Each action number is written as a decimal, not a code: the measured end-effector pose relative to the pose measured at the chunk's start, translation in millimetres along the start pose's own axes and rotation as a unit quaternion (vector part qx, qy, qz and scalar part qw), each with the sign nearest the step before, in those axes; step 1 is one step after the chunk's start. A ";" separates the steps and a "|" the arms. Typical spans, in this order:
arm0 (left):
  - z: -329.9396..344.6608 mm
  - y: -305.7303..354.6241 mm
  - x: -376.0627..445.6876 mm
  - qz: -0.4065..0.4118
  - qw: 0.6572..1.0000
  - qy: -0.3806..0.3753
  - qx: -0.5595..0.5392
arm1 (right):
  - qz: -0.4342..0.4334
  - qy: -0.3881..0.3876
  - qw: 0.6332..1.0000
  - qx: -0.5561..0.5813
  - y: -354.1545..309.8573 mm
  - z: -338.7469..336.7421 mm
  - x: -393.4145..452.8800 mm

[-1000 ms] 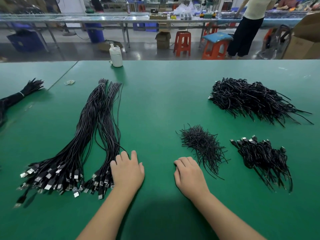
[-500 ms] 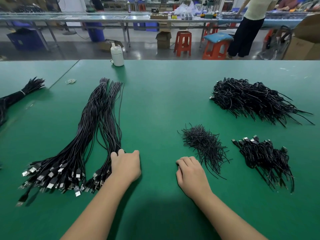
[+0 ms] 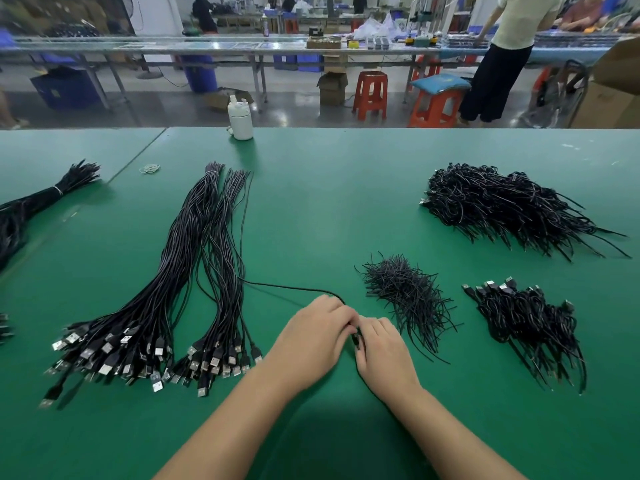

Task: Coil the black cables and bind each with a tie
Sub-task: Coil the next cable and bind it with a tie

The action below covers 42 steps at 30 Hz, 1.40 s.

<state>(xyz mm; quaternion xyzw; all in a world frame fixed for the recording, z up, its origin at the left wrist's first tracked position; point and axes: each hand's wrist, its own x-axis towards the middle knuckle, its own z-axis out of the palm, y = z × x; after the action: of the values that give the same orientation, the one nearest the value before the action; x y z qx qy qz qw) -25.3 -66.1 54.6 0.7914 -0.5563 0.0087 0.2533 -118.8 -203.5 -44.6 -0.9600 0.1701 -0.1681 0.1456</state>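
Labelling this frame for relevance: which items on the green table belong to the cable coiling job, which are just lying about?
Job:
single cable held by left hand and right hand
straight cable bundles
pile of ties
coiled, tied cables
larger finished heap

Lying about:
white bottle
rubber band
banded bundle at far left

Two long bundles of straight black USB cables (image 3: 180, 282) at left, one loose cable (image 3: 294, 289) pulled rightward, tangled pile of short black ties (image 3: 405, 292) mid-right, coiled cables heaped near right (image 3: 530, 320) and far right (image 3: 502, 206).
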 end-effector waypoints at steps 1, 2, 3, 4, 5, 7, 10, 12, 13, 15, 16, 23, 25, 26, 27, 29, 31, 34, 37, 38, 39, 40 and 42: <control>-1.1 5.7 0.4 -0.020 0.998 0.023 -0.047 | 0.017 0.001 0.998 0.053 -0.9 -2.9 0.8; -2.0 10.4 0.6 -0.052 0.992 0.038 -0.106 | 0.041 0.007 0.991 0.127 -3.1 -7.8 2.1; -2.5 13.3 1.4 -0.093 0.979 0.044 -0.178 | 0.060 0.019 0.976 0.210 -6.4 -14.5 4.2; -3.1 15.9 2.3 -0.134 0.958 0.043 -0.252 | 0.070 0.030 0.954 0.291 -11.0 -21.6 6.7; -3.3 18.1 3.4 -0.166 0.937 0.034 -0.307 | 0.072 0.027 0.931 0.358 -16.1 -29.4 10.1; -1.4 17.3 5.0 -0.170 0.944 0.017 -0.284 | 0.083 -0.025 0.877 0.472 -22.9 -44.0 18.9; 6.9 12.0 5.2 -0.112 0.992 -0.010 -0.059 | 0.140 -0.117 0.822 0.539 -26.7 -64.8 28.5; 10.2 10.9 5.9 -0.103 0.994 -0.007 0.023 | 0.163 -0.123 0.851 0.484 -25.7 -73.3 30.9; 11.3 11.1 6.8 -0.108 0.993 -0.011 0.053 | 0.164 -0.112 0.872 0.447 -25.1 -75.2 30.8; 13.8 9.2 9.4 -0.114 0.989 -0.008 0.090 | 0.161 -0.089 0.890 0.418 -26.4 -78.1 29.9; 15.1 7.5 9.6 -0.118 0.988 -0.007 0.102 | 0.158 -0.079 0.888 0.425 -27.7 -79.5 28.9; 13.2 -3.2 6.9 -0.120 0.990 0.029 -0.072 | 0.090 -0.056 0.864 0.493 -36.9 -93.7 23.5; 9.6 -2.6 8.1 -0.148 0.979 -0.018 -0.141 | 0.095 -0.068 0.850 0.513 -35.8 -97.1 25.2; 7.8 -1.4 7.9 -0.160 0.973 -0.046 -0.160 | 0.093 -0.077 0.850 0.513 -35.7 -98.5 25.8; 7.1 -0.5 7.4 -0.170 0.968 -0.067 -0.171 | 0.089 -0.086 0.850 0.512 -35.9 -99.1 25.9; 7.5 1.1 6.0 -0.175 0.967 -0.094 -0.161 | 0.079 -0.090 0.858 0.499 -35.3 -99.4 25.5; 8.8 4.9 5.7 -0.173 0.967 -0.097 -0.158 | 0.081 -0.064 0.869 0.484 -32.6 -99.3 26.4; 3.4 15.2 8.0 -0.124 0.971 -0.025 -0.203 | 0.150 -0.024 0.843 0.516 -31.0 -93.8 30.3; -1.0 15.4 12.8 -0.120 0.972 0.036 -0.197 | 0.211 -0.053 0.731 0.647 -37.6 -84.1 30.2; -4.3 15.6 14.1 -0.141 0.966 0.041 -0.213 | 0.209 -0.069 0.693 0.687 -40.2 -81.9 29.0; -7.4 15.8 15.6 -0.159 0.956 0.038 -0.242 | 0.196 -0.091 0.673 0.707 -43.1 -80.0 27.5; -11.1 17.0 16.7 -0.171 0.945 0.037 -0.275 | 0.179 -0.115 0.673 0.708 -46.5 -79.9 25.8; -19.0 18.0 17.9 -0.190 0.920 0.044 -0.339 | 0.149 -0.145 0.718 0.664 -53.2 -81.5 24.8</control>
<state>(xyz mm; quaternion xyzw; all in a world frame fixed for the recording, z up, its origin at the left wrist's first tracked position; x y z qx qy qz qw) -29.3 -78.6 83.4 0.7477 -0.3533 -0.1938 0.5277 -112.4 -183.0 53.5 -0.5920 0.1324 -0.0731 0.7916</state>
